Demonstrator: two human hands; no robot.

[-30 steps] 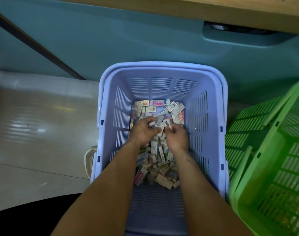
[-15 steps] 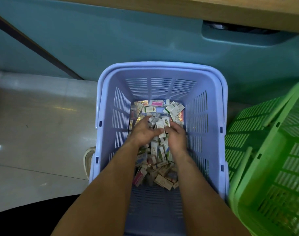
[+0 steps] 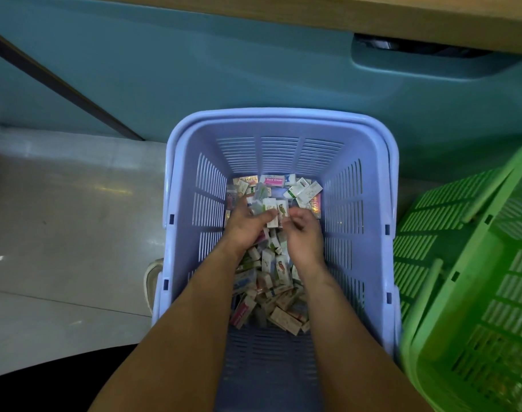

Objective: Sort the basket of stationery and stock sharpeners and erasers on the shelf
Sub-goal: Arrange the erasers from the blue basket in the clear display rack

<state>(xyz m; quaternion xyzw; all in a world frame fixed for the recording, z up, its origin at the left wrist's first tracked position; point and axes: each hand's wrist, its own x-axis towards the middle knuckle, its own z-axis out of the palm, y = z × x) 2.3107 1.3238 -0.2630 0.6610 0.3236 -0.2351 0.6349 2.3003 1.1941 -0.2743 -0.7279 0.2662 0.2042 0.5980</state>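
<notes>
A lilac plastic basket point(image 3: 357, 179) stands on the floor below me. A heap of small boxed erasers point(image 3: 271, 292) covers its bottom, among them a pink box labelled Hard Eraser point(image 3: 274, 180). Both my hands are deep inside. My left hand point(image 3: 244, 224) holds a stack of several small white eraser boxes point(image 3: 270, 207) in curled fingers, thumb across them. My right hand point(image 3: 304, 233) is just to the right, its fingertips pinching the edge of the rightmost box of that stack point(image 3: 283, 210).
A green plastic basket point(image 3: 473, 292) stands close on the right, touching the lilac one. A teal cabinet front point(image 3: 194, 72) with a recessed handle point(image 3: 432, 55) rises behind, under a wooden top. Pale tiled floor point(image 3: 60, 227) lies to the left. A beige strap point(image 3: 151, 281) pokes out.
Both hands have risen a little from the heap and moved toward the far end. The left hand's stack has grown, and the right hand has brought another box against it.
</notes>
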